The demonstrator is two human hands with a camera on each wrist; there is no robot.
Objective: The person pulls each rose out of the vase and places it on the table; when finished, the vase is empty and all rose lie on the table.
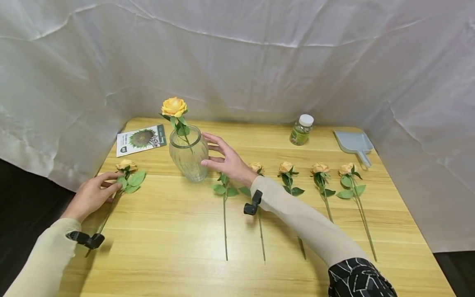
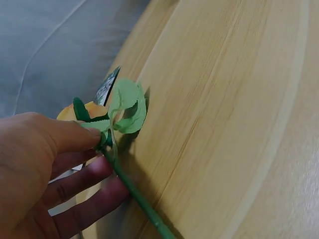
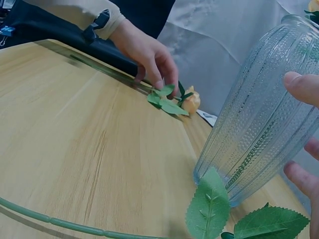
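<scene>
A ribbed clear glass vase stands on the table with one yellow rose upright in it. My right hand holds the vase at its right side, thumb in front and fingers spread behind, below the rim. Over at the table's left edge, my left hand pinches another rose by its green stem, just under the bloom among the leaves. In the left wrist view, thumb and forefinger meet at the leaves while the other fingers lie behind the stem. That rose lies low along the tabletop.
Several more roses lie in a row to the right, stems toward me; my right forearm crosses over some. A seed packet lies behind the left rose. A white-capped jar and a grey-blue dustpan sit at the back right.
</scene>
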